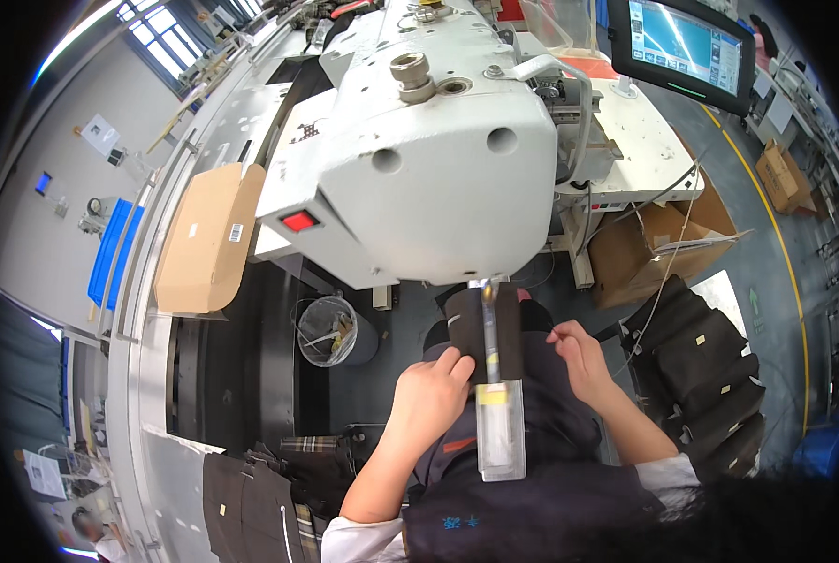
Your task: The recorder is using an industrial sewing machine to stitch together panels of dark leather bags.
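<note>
A dark brown fabric piece (466, 324) lies over the narrow arm of a large white sewing machine (438, 178), under its front end. My left hand (431, 394) is closed on the left edge of this piece, fingers bent and pressed together. To the right of the fabric, my right hand (584, 364) hovers with loosely curled fingers, a little apart from it, and nothing shows in them. A clear plastic strip with a yellow patch (500, 432) extends from the arm toward me, between my forearms.
Dark fabric pieces hang in stacks at right (696, 375) and lower left (251, 507). A waste bin (338, 331) stands on the floor beyond my left hand. Cardboard boxes (659, 235) sit at right, below a control screen (684, 47). A tan board (208, 239) leans at left.
</note>
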`<state>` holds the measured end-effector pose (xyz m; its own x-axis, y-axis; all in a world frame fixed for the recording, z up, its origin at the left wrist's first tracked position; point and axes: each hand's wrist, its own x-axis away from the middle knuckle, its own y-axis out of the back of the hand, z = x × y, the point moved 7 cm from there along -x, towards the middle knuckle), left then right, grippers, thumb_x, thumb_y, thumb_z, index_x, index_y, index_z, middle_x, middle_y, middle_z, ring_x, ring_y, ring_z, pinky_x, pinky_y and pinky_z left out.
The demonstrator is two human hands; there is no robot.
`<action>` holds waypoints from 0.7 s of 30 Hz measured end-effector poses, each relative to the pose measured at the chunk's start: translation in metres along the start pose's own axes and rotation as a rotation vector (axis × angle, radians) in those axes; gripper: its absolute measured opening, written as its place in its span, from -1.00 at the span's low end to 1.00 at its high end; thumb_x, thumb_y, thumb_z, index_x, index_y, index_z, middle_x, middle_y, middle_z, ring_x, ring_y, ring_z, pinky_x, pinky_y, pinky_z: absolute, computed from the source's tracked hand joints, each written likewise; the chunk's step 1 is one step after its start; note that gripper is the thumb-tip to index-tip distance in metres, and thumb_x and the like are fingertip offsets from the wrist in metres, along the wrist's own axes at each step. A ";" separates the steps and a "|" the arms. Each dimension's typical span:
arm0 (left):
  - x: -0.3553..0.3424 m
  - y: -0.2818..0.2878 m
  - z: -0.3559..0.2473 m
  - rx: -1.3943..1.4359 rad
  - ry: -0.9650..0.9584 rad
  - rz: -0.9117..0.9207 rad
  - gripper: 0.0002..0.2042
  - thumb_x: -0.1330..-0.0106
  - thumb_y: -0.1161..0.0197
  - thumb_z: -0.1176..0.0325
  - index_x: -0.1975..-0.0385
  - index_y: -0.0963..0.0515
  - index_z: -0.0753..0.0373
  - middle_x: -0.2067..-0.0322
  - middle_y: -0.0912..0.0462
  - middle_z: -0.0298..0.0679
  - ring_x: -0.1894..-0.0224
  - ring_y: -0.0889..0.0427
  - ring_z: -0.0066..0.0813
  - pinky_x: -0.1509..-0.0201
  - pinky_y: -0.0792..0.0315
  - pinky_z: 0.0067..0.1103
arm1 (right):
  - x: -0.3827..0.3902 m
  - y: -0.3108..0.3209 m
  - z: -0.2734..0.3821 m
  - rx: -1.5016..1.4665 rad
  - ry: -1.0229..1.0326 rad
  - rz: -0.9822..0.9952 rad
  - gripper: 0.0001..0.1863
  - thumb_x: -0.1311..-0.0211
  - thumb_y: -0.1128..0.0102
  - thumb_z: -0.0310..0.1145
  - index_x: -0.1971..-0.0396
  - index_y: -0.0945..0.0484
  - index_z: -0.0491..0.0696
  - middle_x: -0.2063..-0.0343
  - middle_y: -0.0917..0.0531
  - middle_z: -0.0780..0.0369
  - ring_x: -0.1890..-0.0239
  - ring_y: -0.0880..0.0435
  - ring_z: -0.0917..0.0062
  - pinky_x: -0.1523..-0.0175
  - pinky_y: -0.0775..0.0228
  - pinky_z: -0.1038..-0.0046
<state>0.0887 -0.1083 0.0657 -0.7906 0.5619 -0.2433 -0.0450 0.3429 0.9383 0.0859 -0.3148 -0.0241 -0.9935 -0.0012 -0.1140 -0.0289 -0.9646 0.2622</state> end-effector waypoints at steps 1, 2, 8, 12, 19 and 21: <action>0.000 0.000 -0.003 -0.002 -0.003 -0.024 -0.83 0.09 -0.22 0.48 0.49 -0.38 0.20 0.51 -0.40 -0.24 0.56 -0.49 -0.24 0.48 -0.39 -0.40 | -0.003 -0.006 0.011 0.048 0.072 0.034 -0.74 -0.36 0.16 -0.30 0.23 -0.45 -0.18 0.38 -0.58 0.13 0.34 -0.57 0.37 0.15 -0.37 0.50; 0.000 0.001 -0.006 -0.005 -0.006 -0.049 -0.83 0.08 -0.22 0.48 0.49 -0.38 0.21 0.51 -0.40 -0.23 0.56 -0.49 -0.24 0.48 -0.40 -0.40 | -0.004 -0.009 0.017 0.051 0.080 0.037 -0.74 -0.36 0.16 -0.30 0.23 -0.45 -0.18 0.38 -0.58 0.13 0.34 -0.57 0.37 0.15 -0.37 0.50; 0.031 0.010 -0.026 -0.072 -0.048 0.114 -0.91 -0.02 -0.16 0.46 0.49 -0.38 0.19 0.50 -0.41 -0.23 0.58 -0.51 -0.23 0.52 -0.40 -0.40 | 0.008 -0.012 0.039 0.166 0.188 0.078 -0.77 -0.25 -0.05 -0.28 0.29 -0.47 -0.16 0.45 -0.60 0.12 0.39 -0.61 0.26 0.26 -0.40 0.43; 0.095 0.035 -0.070 0.135 -0.214 0.380 -0.88 -0.05 -0.12 0.45 0.39 -0.41 0.17 0.44 -0.41 -0.25 0.55 -0.53 -0.29 0.53 -0.43 -0.45 | 0.011 0.010 0.092 0.308 0.302 0.146 -0.75 -0.14 -0.20 -0.24 0.33 -0.50 -0.13 0.51 -0.59 0.17 0.46 -0.60 0.32 0.35 -0.40 0.45; 0.186 0.090 -0.028 0.002 0.264 0.229 -0.79 0.08 -0.33 0.39 0.58 -0.37 0.16 0.59 -0.33 -0.29 0.63 -0.47 -0.31 0.58 -0.37 -0.45 | -0.016 -0.046 0.183 0.774 0.875 0.512 -0.70 -0.06 -0.24 -0.11 0.48 -0.49 -0.05 0.55 -0.55 0.25 0.48 -0.58 0.38 0.38 -0.40 0.38; 0.189 0.092 -0.032 0.007 0.277 0.260 -0.79 0.07 -0.32 0.40 0.59 -0.36 0.17 0.59 -0.32 -0.29 0.61 -0.47 -0.32 0.56 -0.37 -0.46 | -0.023 -0.070 0.187 0.904 0.919 0.671 -0.69 -0.10 -0.20 -0.10 0.50 -0.48 -0.07 0.53 -0.58 0.24 0.44 -0.61 0.37 0.33 -0.44 0.37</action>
<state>-0.0843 0.0051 0.1135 -0.9102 0.4063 0.0798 0.1825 0.2207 0.9581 0.0898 -0.1982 0.1390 -0.4379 -0.8767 -0.1993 0.0006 -0.2220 0.9751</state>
